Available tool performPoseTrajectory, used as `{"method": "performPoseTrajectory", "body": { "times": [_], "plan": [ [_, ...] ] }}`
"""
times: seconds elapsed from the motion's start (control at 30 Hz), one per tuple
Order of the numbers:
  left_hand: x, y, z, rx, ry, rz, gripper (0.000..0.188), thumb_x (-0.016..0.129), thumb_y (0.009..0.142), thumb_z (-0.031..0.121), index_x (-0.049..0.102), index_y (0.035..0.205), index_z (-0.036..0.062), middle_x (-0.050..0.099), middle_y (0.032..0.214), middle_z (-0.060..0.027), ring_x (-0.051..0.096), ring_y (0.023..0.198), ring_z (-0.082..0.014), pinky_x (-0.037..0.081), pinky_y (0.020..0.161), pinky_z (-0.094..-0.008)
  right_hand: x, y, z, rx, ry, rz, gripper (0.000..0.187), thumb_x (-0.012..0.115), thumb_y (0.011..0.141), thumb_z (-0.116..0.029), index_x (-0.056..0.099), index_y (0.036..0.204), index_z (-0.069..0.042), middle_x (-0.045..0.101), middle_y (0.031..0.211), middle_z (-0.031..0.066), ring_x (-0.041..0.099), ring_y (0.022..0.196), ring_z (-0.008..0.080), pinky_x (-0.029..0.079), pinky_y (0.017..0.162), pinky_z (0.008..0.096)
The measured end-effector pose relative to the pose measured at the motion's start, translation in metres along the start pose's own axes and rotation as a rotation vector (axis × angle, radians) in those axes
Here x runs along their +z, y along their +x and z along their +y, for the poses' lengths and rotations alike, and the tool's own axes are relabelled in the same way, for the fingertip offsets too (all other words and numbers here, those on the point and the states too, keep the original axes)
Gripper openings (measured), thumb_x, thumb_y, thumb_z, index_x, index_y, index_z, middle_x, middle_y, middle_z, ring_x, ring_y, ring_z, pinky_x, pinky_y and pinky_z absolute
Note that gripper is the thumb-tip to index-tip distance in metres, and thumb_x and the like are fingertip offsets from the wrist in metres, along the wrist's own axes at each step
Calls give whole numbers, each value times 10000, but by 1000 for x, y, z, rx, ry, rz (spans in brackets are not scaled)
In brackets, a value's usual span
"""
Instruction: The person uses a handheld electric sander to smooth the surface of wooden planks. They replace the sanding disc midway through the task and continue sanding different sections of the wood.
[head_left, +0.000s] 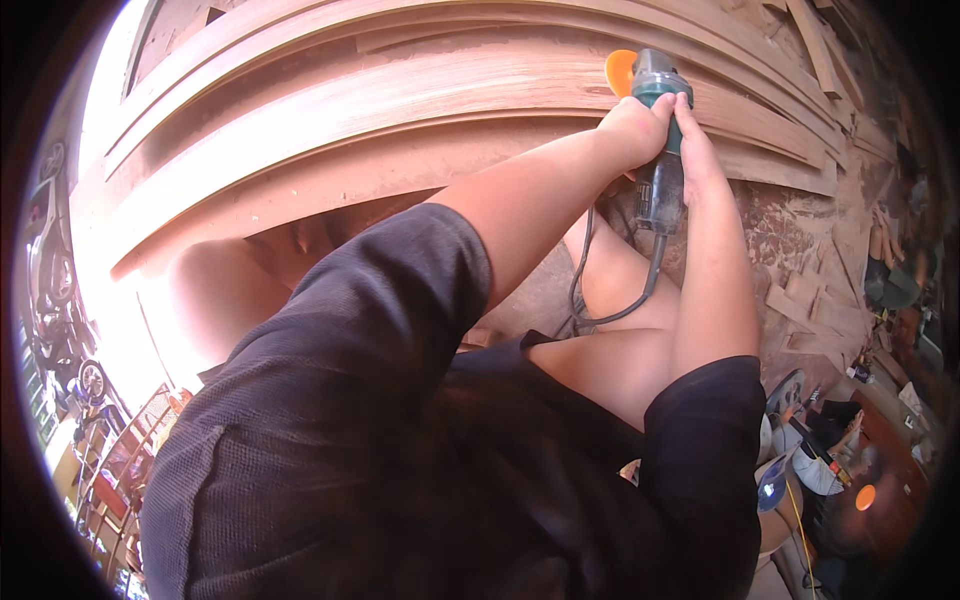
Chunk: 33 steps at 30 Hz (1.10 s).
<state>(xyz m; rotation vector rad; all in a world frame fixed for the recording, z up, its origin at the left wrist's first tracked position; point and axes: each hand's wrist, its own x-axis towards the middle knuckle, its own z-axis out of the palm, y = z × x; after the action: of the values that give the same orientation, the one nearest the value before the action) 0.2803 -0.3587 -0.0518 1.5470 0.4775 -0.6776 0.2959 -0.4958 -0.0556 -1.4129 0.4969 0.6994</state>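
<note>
Reddish-brown timber fills the upper part of the view: long wooden boards point(400, 110) stacked edge to edge, bending with the lens. Against them sits a green and grey handheld power grinder point(660, 140) with an orange disc point(620, 70) at its head, the disc just above and to the left of the fingertips. The left hand point(635, 125) wraps over the tool's upper body, fingers clenched around it from the left. The right hand point(695, 135) grips the same body from the right side, its fingers curled around the casing just beside those of the left hand, the two hands touching. The tool's grey lower body hangs below the fingers, and a dark power cable point(610, 300) loops down from it between the forearms, across bare knees. A black short-sleeved shirt point(400, 430) covers the shoulders at the lower edge. To the right of the hands, well apart, loose wood offcuts point(810, 300) lie on a dusty floor, with assorted tools and clutter point(830, 440) further down.
</note>
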Motion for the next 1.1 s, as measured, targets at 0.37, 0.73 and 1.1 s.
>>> {"method": "performPoseTrajectory", "body": {
  "times": [0.37,0.73,1.1],
  "plan": [
    [-110,-61,-58,55,-78,182,821,361,1075,643,516,1466,-62,696,1198,-269,743,1002,-367,636,783,-464,121,5,45,-135,-122,-176,880,614,994,-678,588,1356,124,692,1205,250,672,1159,305,555,984,421],
    [-117,-86,-86,147,-301,221,736,243,1137,569,377,1566,-14,556,1443,-273,625,1273,-403,587,1003,-544,142,-12,19,-14,-484,-409,789,648,958,-692,689,1138,75,738,946,187,744,793,251,625,702,348],
    [23,19,7,3,71,-179,855,413,1053,670,666,1198,-134,705,1084,-265,744,930,-364,666,727,-463,-42,9,9,-48,75,61,674,559,1018,-678,647,1285,-65,743,1037,125,737,879,253,621,765,399]
  ]
}}
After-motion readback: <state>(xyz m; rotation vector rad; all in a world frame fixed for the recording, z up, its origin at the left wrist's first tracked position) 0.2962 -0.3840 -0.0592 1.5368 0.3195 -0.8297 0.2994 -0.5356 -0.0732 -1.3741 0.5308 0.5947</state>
